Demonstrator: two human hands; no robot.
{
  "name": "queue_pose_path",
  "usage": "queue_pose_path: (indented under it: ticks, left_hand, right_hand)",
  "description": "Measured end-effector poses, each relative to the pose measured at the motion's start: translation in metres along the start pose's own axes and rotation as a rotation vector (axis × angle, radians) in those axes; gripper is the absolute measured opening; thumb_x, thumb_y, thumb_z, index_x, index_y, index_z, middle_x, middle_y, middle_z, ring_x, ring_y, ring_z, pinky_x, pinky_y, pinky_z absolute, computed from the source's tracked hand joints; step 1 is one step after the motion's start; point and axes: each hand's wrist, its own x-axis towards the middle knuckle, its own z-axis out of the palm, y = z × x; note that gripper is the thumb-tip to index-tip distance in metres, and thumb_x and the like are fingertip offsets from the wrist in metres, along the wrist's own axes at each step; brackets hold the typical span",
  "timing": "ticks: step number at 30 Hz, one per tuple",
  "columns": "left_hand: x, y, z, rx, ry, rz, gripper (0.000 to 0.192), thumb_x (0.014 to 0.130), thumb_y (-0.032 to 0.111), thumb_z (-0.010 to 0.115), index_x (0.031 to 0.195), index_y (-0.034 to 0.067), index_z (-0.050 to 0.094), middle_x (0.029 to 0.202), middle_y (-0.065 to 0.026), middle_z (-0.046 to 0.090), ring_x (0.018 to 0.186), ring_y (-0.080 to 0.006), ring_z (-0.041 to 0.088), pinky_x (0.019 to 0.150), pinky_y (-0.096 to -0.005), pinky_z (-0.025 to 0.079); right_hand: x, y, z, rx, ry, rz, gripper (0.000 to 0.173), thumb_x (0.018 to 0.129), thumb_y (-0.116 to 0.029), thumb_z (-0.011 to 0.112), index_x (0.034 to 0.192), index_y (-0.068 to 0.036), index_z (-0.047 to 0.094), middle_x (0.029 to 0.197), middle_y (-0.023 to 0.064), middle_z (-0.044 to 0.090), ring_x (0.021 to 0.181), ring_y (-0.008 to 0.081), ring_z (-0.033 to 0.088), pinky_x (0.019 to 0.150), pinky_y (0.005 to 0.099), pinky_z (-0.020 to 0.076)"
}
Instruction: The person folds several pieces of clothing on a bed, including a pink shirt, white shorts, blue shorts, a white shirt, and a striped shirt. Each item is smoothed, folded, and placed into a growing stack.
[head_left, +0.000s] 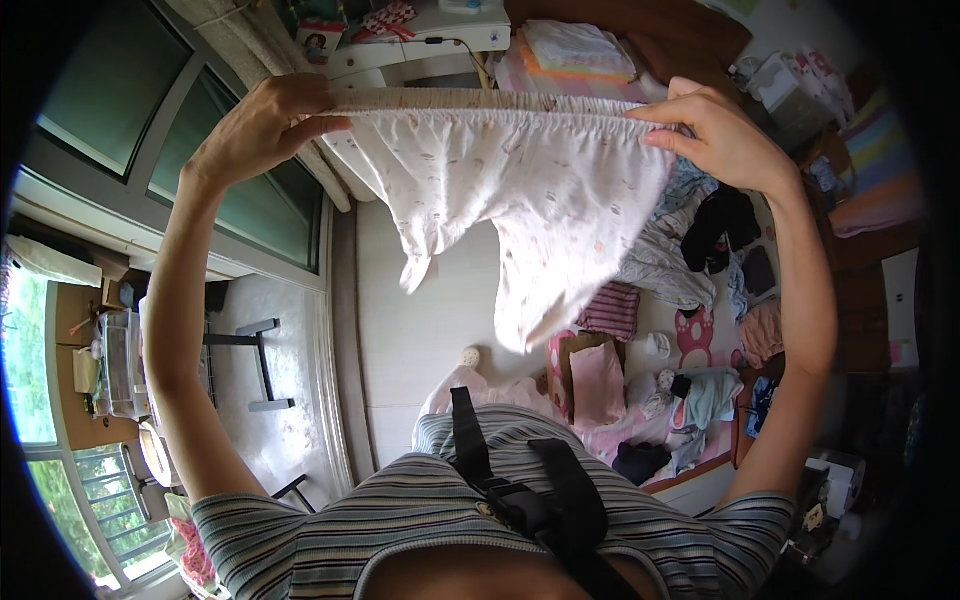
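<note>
Between my two hands hangs a pair of white printed pants (517, 180), the elastic waistband stretched wide and the legs dangling above the floor. My left hand (289, 116) pinches one end of the waistband between thumb and fingers. At the other end, my right hand (697, 131) grips the band in the same way. Small pale motifs dot the cloth, and one leg looks bunched and partly folded behind the other. Behind my right hand, part of a heap of clothes is hidden.
To the right, a bed bears loose clothes, among them a black garment (720, 225), a striped red garment (611, 311) and a folded pink cloth (598, 384). Folded linens (574, 49) lie at the back. A sliding glass door (247, 180) and a white desk (420, 34) stand nearby.
</note>
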Motion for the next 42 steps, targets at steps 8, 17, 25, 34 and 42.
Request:
queue_pose_path:
  ticks: [8, 17, 25, 34, 42]
  left_hand:
    - [0.014, 0.025, -0.012, -0.392, 0.046, 0.113, 0.027, 0.072, -0.007, 0.049, 0.093, 0.006, 0.061, 0.084, -0.0082, 0.061, 0.071, -0.0203, 0.059, 0.065, -0.0300, 0.050]
    - [0.006, 0.041, -0.023, -0.321, -0.284, 0.162, 0.013, 0.076, 0.008, 0.054, 0.085, 0.003, 0.062, 0.092, -0.0110, 0.057, 0.084, -0.0226, 0.056, 0.072, -0.0310, 0.048]
    - [0.038, -0.012, 0.001, -1.156, -0.422, -0.002, 0.030, 0.073, 0.028, 0.062, 0.087, 0.002, 0.057, 0.085, -0.0077, 0.055, 0.076, -0.0153, 0.052, 0.069, -0.0299, 0.043]
    - [0.130, 0.069, 0.069, -1.723, 0.408, -0.359, 0.049, 0.086, 0.043, 0.040, 0.107, 0.000, 0.050, 0.092, -0.0092, 0.055, 0.081, -0.0131, 0.051, 0.065, -0.0246, 0.043]
    - [0.126, 0.114, 0.033, -1.084, 0.567, 0.065, 0.043, 0.076, 0.016, 0.062, 0.101, 0.005, 0.029, 0.089, -0.0040, 0.046, 0.083, -0.0080, 0.045, 0.074, -0.0208, 0.039]
  right_hand:
    - [-0.030, -0.016, 0.007, -0.012, 0.238, -0.270, 0.018, 0.062, -0.016, 0.069, 0.063, -0.002, 0.059, 0.066, 0.0041, 0.050, 0.068, 0.0170, 0.043, 0.066, 0.0280, 0.0359]
    - [-0.074, -0.030, 0.019, 0.257, 0.110, -0.174, 0.022, 0.063, -0.018, 0.068, 0.062, 0.002, 0.058, 0.079, 0.0083, 0.057, 0.083, 0.0206, 0.051, 0.076, 0.0317, 0.0381]
    - [-0.040, -0.012, 0.004, 0.727, 0.156, 0.305, 0.014, 0.064, -0.012, 0.069, 0.070, -0.003, 0.060, 0.067, 0.0034, 0.058, 0.060, 0.0115, 0.054, 0.052, 0.0224, 0.0404]
    - [0.045, -0.036, 0.057, 1.281, 0.634, 0.251, 0.036, 0.070, -0.005, 0.060, 0.103, 0.002, 0.047, 0.090, 0.0096, 0.056, 0.078, 0.0159, 0.056, 0.070, 0.0266, 0.0463]
    - [0.019, -0.095, 0.005, 1.221, 0.381, -0.057, 0.038, 0.074, -0.011, 0.053, 0.109, 0.000, 0.044, 0.102, 0.0115, 0.051, 0.094, 0.0189, 0.050, 0.085, 0.0326, 0.0374]
